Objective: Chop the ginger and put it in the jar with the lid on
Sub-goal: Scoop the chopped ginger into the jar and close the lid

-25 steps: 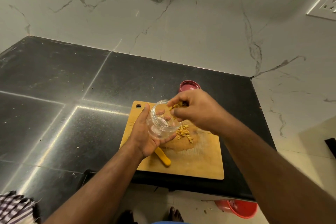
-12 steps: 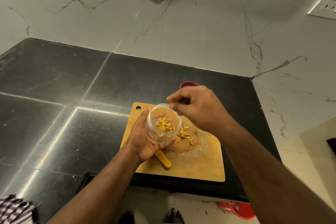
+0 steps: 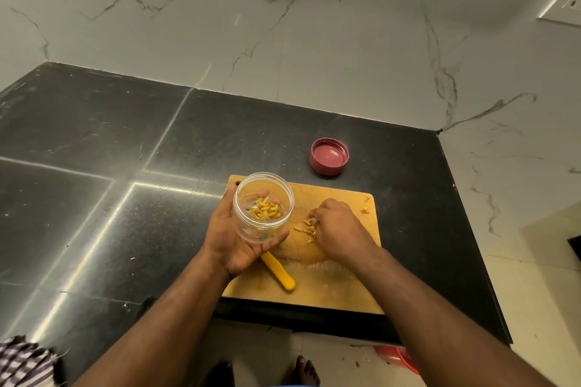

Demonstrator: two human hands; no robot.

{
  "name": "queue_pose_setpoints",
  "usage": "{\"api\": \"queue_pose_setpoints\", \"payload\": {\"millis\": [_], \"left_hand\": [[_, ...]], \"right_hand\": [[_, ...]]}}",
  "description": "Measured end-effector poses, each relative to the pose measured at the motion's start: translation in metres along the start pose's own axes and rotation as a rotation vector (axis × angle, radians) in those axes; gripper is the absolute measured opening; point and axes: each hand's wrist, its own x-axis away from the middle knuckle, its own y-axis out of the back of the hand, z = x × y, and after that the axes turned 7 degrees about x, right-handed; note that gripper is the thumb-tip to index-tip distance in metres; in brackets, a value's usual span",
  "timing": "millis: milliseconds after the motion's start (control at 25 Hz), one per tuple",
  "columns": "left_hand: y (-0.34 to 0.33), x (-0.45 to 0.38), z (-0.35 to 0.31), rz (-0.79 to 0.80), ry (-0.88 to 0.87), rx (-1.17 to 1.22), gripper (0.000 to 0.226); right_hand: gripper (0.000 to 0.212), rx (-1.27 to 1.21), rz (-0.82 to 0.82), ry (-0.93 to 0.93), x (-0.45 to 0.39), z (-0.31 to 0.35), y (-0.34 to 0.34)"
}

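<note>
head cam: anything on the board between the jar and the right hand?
In the head view, loose chopped ginger pieces lie on the cutting board between the jar and the right hand.

Clear jar (image 3: pixel 263 208), tilted, holds chopped ginger (image 3: pixel 264 211); red lid (image 3: pixel 329 156) lies upturned apart.

Right hand (image 3: pixel 338 228) dropped from jar (image 3: pixel 263 207) to board's ginger (image 3: pixel 308 226).

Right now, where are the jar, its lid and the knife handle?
jar (image 3: pixel 263 212): head view, on the clear side wall, above the ginger inside.
lid (image 3: pixel 329 156): head view, on the pink inner face, open side up.
knife handle (image 3: pixel 279 273): head view, on the yellow shaft below the left hand.
</note>
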Motion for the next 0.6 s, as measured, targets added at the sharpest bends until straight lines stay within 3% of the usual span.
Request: {"api": "queue_pose_setpoints", "payload": {"millis": [160, 360, 600], "left_hand": [[-0.001, 0.001, -0.001, -0.003, -0.009, 0.002, 0.074], [-0.005, 0.004, 0.0, 0.0, -0.001, -0.008, 0.075], [-0.005, 0.005, 0.001, -0.024, -0.003, -0.011, 0.074]], "right_hand": [[0.031, -0.037, -0.032, 0.052, 0.005, 0.009, -0.001], [0.031, 0.008, -0.004, 0.289, 0.013, 0.015, -0.002], [0.027, -0.041, -0.081, 0.181, 0.025, -0.011, -0.005]]}}
